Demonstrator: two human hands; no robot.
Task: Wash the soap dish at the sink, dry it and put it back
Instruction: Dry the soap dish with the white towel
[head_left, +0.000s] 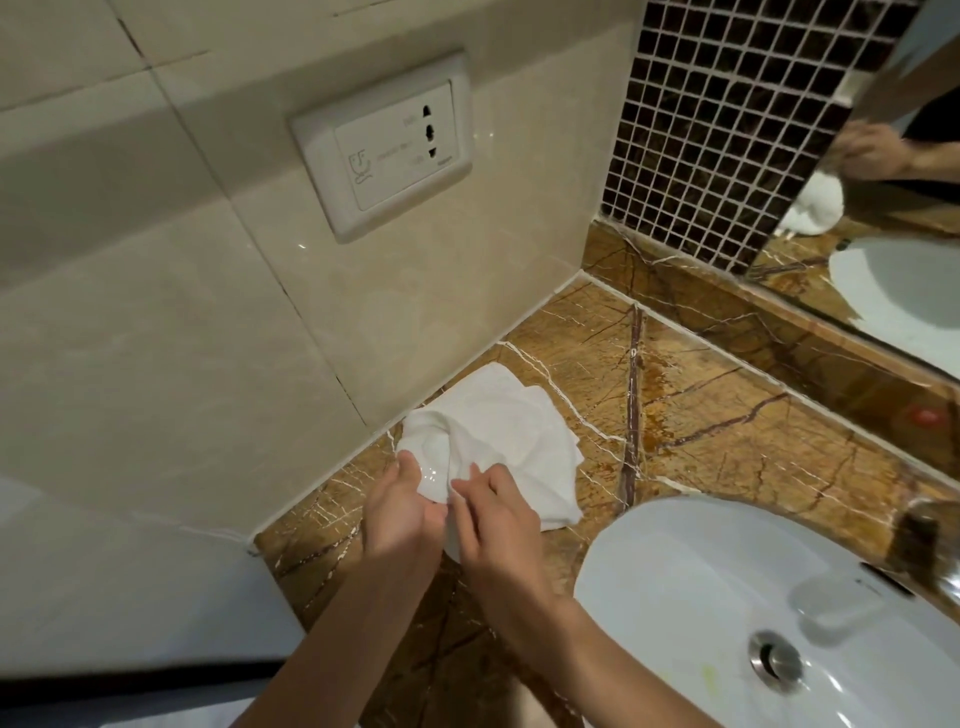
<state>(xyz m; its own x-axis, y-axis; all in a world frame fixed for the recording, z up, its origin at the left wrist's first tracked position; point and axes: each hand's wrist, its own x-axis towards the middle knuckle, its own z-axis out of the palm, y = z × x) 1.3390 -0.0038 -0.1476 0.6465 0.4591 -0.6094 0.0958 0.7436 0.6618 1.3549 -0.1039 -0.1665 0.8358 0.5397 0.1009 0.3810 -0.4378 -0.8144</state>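
The fingers (410, 467) of the left hand (397, 514) are curled around the near edge of a glossy white soap dish (434, 475), thumb on its upper face, gripping it above the counter. The right hand (493, 525) sits just beside them, its fingers narrowly pinched on a fold of the white towel (519, 441), pressing the cloth against the dish's right side. The dish is thus held between the two hands, half wrapped in the cloth, with only its left part showing. Beyond the fingertips the rest of the towel lies spread and rumpled on the brown marble counter (727, 415), its far corner touching the foot of the beige tiled wall (156, 312). To the right of the right hand, near but apart from it, the white sink basin (675, 597) is set into the counter, with a metal drain (776, 660) in its bowl. Farther up the wall, well above the fingers, is a white shaver socket plate (387, 145). Farthest off, up and to the right, a band of dark mosaic tiles (727, 130) meets a mirror (893, 260), where the hands and the cloth show in reflection.
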